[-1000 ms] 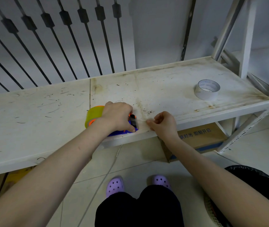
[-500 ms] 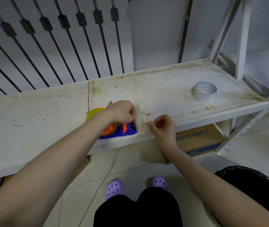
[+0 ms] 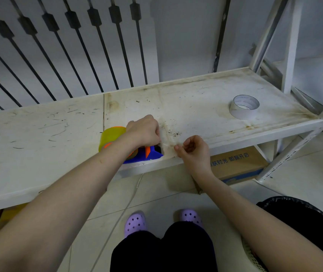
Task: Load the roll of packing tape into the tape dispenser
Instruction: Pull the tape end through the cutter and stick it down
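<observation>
Near the front edge of the scuffed white metal shelf (image 3: 38, 134), about midway along it, the blue and orange plastic tape dispenser (image 3: 146, 154) is lying with the yellowish translucent roll of packing tape (image 3: 110, 135) sitting in it, the roll showing just left of the person's left wrist. The left hand (image 3: 144, 131) is resting over the top of the dispenser with its grip curled closed, the fingertips pinching at the clear strip of tape (image 3: 166, 143) where it is leaving the dispenser's front end. The right hand (image 3: 193, 149) is hovering just off the shelf's front edge, its thumb and forefinger pinched together on the free end of that strip, the other fingers loosely curled. The strip is stretching between the two hands, faint and hard to trace against the stained surface. Toward the right end of the shelf, well apart from both hands, a white roll of tape (image 3: 244, 108) is lying flat. Under the shelf a brown cardboard box (image 3: 237, 163) is sitting on the tiled floor (image 3: 156, 189), and the person's lilac perforated clogs (image 3: 136, 222) are showing below.
</observation>
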